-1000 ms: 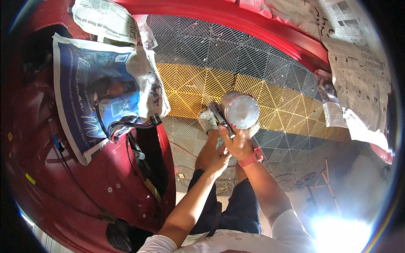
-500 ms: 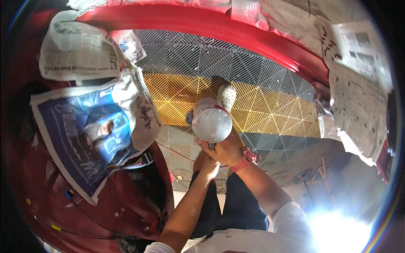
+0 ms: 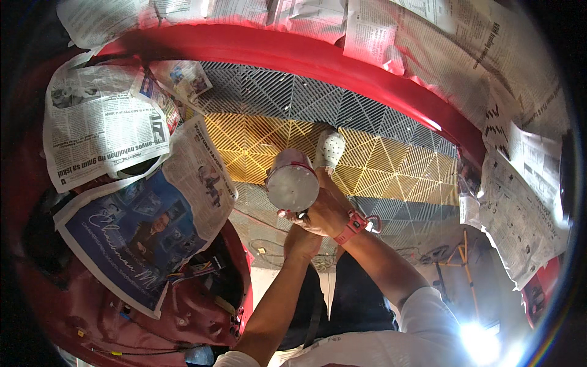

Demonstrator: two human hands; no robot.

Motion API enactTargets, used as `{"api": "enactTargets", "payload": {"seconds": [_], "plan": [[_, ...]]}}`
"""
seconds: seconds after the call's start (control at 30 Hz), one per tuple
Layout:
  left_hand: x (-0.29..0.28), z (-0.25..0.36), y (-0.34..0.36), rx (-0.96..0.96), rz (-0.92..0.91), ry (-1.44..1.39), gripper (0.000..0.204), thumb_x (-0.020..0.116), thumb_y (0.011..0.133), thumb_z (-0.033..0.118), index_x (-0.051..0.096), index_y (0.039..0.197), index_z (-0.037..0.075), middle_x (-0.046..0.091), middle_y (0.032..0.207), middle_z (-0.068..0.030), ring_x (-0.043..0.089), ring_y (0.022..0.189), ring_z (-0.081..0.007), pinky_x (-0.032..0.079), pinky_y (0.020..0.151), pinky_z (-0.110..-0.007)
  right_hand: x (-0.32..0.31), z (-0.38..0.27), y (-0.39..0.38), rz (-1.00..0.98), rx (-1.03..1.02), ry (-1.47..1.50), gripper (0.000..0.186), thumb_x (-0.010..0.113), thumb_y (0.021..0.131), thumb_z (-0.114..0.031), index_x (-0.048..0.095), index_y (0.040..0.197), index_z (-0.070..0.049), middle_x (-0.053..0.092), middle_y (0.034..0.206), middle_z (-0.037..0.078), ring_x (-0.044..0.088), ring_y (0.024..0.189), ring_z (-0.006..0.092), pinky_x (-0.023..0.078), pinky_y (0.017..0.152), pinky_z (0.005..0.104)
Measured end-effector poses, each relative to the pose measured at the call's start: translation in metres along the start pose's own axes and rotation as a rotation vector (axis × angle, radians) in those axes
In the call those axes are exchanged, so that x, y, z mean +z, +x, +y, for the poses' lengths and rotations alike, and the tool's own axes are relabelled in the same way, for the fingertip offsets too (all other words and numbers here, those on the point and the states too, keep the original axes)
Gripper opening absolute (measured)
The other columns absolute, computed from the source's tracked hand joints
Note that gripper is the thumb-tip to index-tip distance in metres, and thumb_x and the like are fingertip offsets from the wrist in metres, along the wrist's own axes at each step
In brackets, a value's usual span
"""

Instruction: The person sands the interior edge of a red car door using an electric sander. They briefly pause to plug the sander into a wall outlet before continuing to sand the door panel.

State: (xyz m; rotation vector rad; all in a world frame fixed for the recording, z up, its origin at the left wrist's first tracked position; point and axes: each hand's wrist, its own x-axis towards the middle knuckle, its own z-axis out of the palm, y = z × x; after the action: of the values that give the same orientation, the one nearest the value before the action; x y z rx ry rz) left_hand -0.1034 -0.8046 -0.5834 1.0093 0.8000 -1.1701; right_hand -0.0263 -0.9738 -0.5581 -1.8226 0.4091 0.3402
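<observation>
A spray gun with a round, whitish paint cup (image 3: 293, 187) is held out in front of me, the cup's rim stained red. My right hand (image 3: 327, 212) is wrapped round the gun just below the cup, with small metal knobs showing at its fingers. A red watch (image 3: 353, 226) sits on that wrist. My left hand (image 3: 302, 243) is closed right under the right one; its fingertips are hidden, and I cannot make out what they hold. Beyond the cup, a foot in a white clog with holes (image 3: 331, 148) stands on the floor.
A glossy red car body edge (image 3: 287, 38) curves across the far side, lined with newspaper (image 3: 422, 52). More newspaper sheets (image 3: 147, 226) cover the dark red panel (image 3: 153, 324) at left. Grey and yellow floor tiles (image 3: 397, 162) lie below. A bright lamp (image 3: 480, 342) and orange stand (image 3: 465, 263) are at right.
The cup has shifted slightly left and down in view, with both hands still together below it. My view has shifted too, showing more newspaper along the far edge.
</observation>
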Motion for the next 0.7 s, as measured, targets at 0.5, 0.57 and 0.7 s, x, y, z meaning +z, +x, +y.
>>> {"api": "enactTargets", "payload": {"seconds": [0.5, 0.57, 0.7], "plan": [[0.042, 0.036, -0.019, -0.119, 0.032, 0.833, 0.055, 0.064, 0.098, 0.020, 0.041, 0.145, 0.007, 0.053, 0.140, -0.0070, 0.052, 0.128, -0.0190, 0.045, 0.106, -0.036, -0.033, -0.017, 0.006, -0.099, 0.131, 0.045, 0.049, 0.064, 0.094, -0.044, 0.062, 0.128, -0.008, 0.066, 0.116, 0.020, 0.063, 0.107, 0.0373, 0.049, 0.092, 0.0437], [0.037, 0.024, -0.021, -0.159, 0.049, 0.442, 0.057, 0.064, 0.098, 0.026, 0.041, 0.146, 0.006, 0.052, 0.140, -0.0073, 0.051, 0.128, -0.0198, 0.043, 0.107, -0.036, -0.044, -0.033, 0.009, -0.133, 0.209, 0.241, 0.052, 0.076, 0.086, -0.033, 0.062, 0.127, -0.003, 0.064, 0.121, 0.024, 0.061, 0.112, 0.0443, 0.050, 0.096, 0.0501], [0.036, 0.017, -0.031, -0.116, 0.060, 0.070, 0.066, 0.063, 0.097, 0.047, 0.043, 0.145, 0.005, 0.051, 0.144, -0.0073, 0.049, 0.130, -0.0225, 0.038, 0.109, -0.036, -0.029, -0.029, -0.010, -0.009, 0.055, 0.096, 0.038, 0.066, 0.095, -0.039, 0.066, 0.117, -0.008, 0.069, 0.102, 0.019, 0.067, 0.093, 0.0370, 0.052, 0.081, 0.0444]]}}
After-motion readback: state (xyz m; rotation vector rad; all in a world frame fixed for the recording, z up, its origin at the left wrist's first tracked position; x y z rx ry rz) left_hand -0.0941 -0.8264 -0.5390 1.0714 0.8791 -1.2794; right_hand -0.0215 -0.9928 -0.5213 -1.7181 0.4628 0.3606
